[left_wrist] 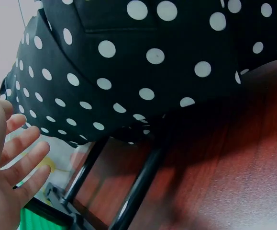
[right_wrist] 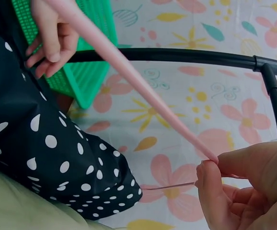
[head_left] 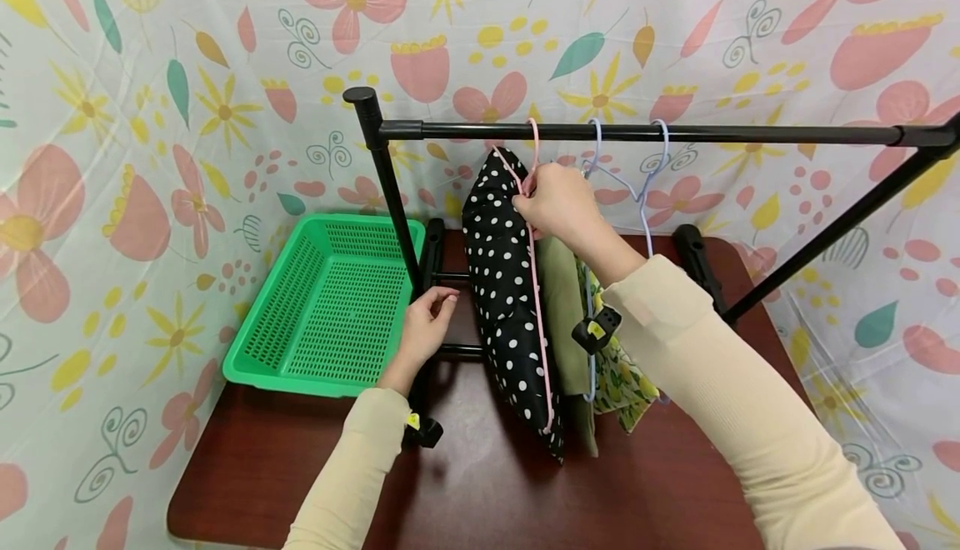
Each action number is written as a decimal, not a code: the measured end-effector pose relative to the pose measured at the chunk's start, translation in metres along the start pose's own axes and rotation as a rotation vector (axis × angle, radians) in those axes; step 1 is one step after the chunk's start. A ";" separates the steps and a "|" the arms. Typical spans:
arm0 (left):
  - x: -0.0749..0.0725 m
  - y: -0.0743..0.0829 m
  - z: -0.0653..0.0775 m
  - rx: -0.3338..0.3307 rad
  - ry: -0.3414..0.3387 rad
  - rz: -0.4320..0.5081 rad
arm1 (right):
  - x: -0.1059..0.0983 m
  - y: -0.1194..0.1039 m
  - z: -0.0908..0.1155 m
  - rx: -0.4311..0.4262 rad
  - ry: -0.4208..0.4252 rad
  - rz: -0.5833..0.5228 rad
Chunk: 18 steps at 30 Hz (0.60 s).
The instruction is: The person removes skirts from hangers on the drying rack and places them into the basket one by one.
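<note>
My right hand (head_left: 562,208) pinches the pink hanger (head_left: 539,317) near its neck, between thumb and fingertips. The hanger's hook sits over the black rail (head_left: 465,131). A black cloth item with white polka dots (head_left: 498,258) hangs from this hanger, reaching low over the table. Left of it, beside the rack's left post, my left hand (head_left: 423,329) holds nothing, its fingers loosely bent. In the left wrist view that left hand (left_wrist: 16,165) is close to the dotted cloth (left_wrist: 128,62); whether they touch I cannot tell. The right wrist view shows the pinch on the pink hanger (right_wrist: 128,72) closely.
An olive cloth (head_left: 566,317) and a lemon-print cloth (head_left: 626,379) hang just right of the dotted one, with light blue hangers (head_left: 642,210) on the rail. A green plastic basket (head_left: 341,317) stands left of the rack on the brown table (head_left: 487,492). Floral fabric (head_left: 247,33) surrounds everything.
</note>
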<state>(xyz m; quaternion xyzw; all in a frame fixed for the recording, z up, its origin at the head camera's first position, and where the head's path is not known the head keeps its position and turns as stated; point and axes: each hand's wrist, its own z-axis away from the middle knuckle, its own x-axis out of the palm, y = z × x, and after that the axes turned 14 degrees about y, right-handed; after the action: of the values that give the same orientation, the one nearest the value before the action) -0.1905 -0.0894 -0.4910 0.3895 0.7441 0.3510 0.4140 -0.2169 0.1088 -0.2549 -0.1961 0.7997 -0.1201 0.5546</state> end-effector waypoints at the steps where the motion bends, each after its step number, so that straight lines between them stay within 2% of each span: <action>1: 0.000 -0.001 0.001 -0.001 -0.001 0.002 | 0.000 0.000 0.000 -0.004 0.003 -0.001; 8: 0.001 -0.002 0.003 -0.002 0.011 0.013 | -0.002 -0.001 0.000 -0.045 0.041 0.030; 18: 0.000 -0.001 0.004 -0.021 0.022 -0.006 | -0.004 -0.002 0.001 -0.022 0.043 0.054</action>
<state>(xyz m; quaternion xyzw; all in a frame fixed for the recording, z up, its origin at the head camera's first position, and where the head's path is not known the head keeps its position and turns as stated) -0.1876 -0.0897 -0.4935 0.3789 0.7461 0.3617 0.4111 -0.2144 0.1089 -0.2513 -0.1779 0.8178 -0.1002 0.5380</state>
